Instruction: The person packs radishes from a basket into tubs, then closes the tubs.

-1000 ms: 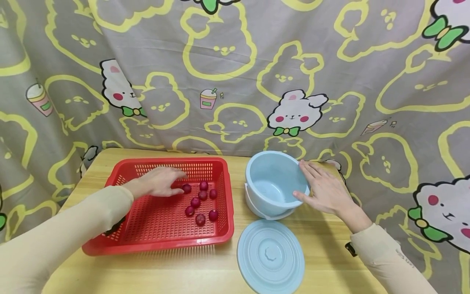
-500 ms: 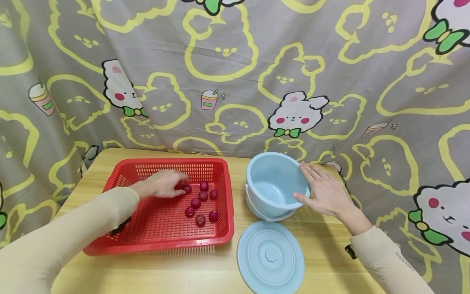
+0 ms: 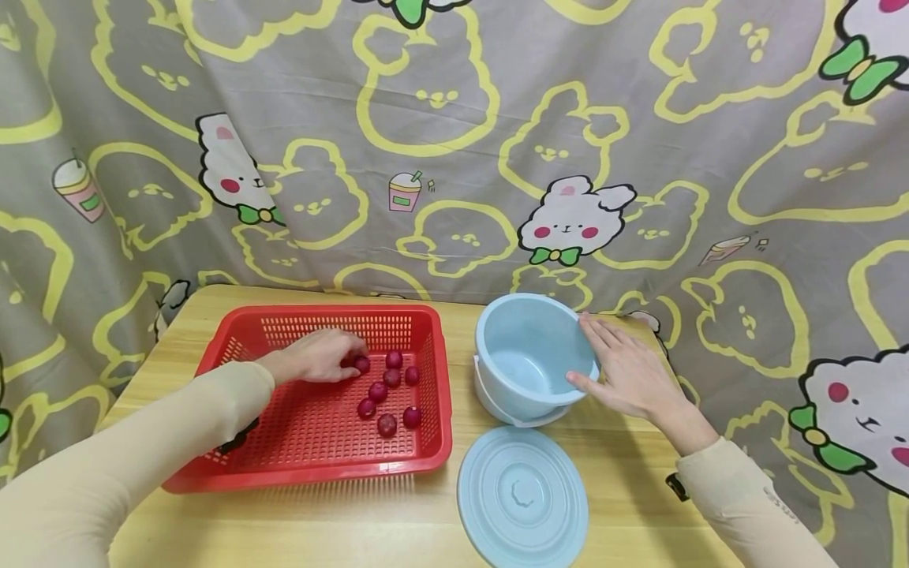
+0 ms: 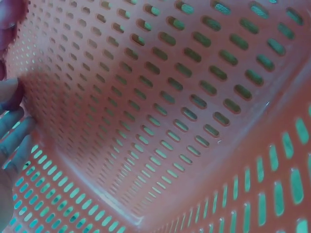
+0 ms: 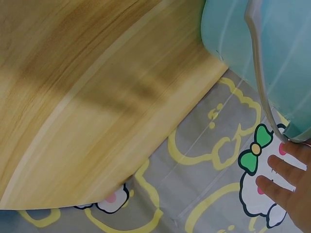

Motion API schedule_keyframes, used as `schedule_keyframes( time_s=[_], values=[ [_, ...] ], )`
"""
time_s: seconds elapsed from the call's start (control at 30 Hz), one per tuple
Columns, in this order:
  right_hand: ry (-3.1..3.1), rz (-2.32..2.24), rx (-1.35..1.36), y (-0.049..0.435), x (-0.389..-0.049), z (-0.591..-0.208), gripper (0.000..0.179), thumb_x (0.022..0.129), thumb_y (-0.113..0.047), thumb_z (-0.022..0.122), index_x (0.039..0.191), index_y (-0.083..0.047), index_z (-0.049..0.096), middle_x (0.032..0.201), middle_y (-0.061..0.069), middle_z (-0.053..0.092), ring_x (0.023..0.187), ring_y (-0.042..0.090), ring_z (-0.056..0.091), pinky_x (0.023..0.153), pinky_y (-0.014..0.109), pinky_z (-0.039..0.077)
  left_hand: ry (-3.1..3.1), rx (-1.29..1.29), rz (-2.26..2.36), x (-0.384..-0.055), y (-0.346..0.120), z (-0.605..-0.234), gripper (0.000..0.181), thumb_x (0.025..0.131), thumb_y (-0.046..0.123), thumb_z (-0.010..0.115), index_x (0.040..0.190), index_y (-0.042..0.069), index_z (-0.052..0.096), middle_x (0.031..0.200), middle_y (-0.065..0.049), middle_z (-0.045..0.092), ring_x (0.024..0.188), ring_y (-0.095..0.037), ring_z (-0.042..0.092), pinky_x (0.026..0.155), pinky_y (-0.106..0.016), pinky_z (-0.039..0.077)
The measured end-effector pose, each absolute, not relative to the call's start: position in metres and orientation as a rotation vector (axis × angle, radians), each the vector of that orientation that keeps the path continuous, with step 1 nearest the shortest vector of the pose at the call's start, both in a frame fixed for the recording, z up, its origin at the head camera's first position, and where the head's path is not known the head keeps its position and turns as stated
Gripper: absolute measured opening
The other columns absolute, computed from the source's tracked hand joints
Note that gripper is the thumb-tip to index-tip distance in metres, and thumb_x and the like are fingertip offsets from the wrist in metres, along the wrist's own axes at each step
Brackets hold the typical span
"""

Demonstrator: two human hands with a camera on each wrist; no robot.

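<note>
Head view: left hand [image 3: 323,356] pinches a fruit [image 3: 363,365] between its fingers in the basket [image 3: 305,426]; right hand [image 3: 632,371] touches the bucket [image 3: 529,339], fingers straight.

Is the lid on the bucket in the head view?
No, the lid lies on the table, nearer the camera than the open bucket.

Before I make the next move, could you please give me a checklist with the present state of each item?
1. Left hand at a dark red fruit: ok.
2. Firm grip on that fruit: cannot tell, fingertips partly hidden.
3. Fruit lifted out of the red basket: not ok, it is inside.
4. Blue bucket uncovered: ok, lid on table.
5. Right hand touching the bucket rim: ok.
</note>
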State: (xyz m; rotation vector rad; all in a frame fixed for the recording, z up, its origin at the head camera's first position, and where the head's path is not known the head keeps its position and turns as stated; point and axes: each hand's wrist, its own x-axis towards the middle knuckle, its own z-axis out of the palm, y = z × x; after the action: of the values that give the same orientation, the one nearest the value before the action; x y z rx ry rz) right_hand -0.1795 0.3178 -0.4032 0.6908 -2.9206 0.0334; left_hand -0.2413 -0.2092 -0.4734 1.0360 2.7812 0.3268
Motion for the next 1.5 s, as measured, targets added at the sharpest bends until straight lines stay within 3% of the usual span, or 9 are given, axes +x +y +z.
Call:
schedule_keyframes(
  time_s=[0.3,0.9,1.5],
  values=[
    [-2.925,0.04,0.695,0.315,-0.179,-0.402,0.093,0.098,-0.062,0.059,0.164,-0.002,0.032,0.17,0.019,0.037,0.153,0.044,0.043,0.121,0.059,0.04,2.792,1.039,0.341,-0.239,-0.212,-0.473,0.017,0.089,0.021,0.081,0.104,0.015,0.076,0.086,0.005,0.07,0.075,-0.007,0.06,0.07,-0.033,0.053],
    [-2.934,0.04,0.689,0.317,-0.18,-0.402,0.094,0.099,-0.063,0.058,0.164,-0.002,0.031,0.17,0.019,0.036,0.152,0.046,0.043,0.118,0.06,0.042,2.917,0.908,0.458,-0.237,-0.206,-0.435,0.029,0.09,0.026,0.083,0.114,0.01,0.075,0.102,-0.003,0.077,0.085,-0.014,0.068,0.08,-0.04,0.061],
    [-2.921,0.051,0.689,0.315,-0.18,-0.403,0.093,0.098,-0.062,0.059,0.164,-0.001,0.032,0.169,0.021,0.039,0.149,0.048,0.045,0.116,0.063,0.044,2.988,0.868,0.755,-0.236,-0.186,-0.4,0.027,0.092,0.026,0.082,0.116,0.015,0.074,0.11,-0.002,0.079,0.099,-0.021,0.075,0.086,-0.044,0.062]
  ],
)
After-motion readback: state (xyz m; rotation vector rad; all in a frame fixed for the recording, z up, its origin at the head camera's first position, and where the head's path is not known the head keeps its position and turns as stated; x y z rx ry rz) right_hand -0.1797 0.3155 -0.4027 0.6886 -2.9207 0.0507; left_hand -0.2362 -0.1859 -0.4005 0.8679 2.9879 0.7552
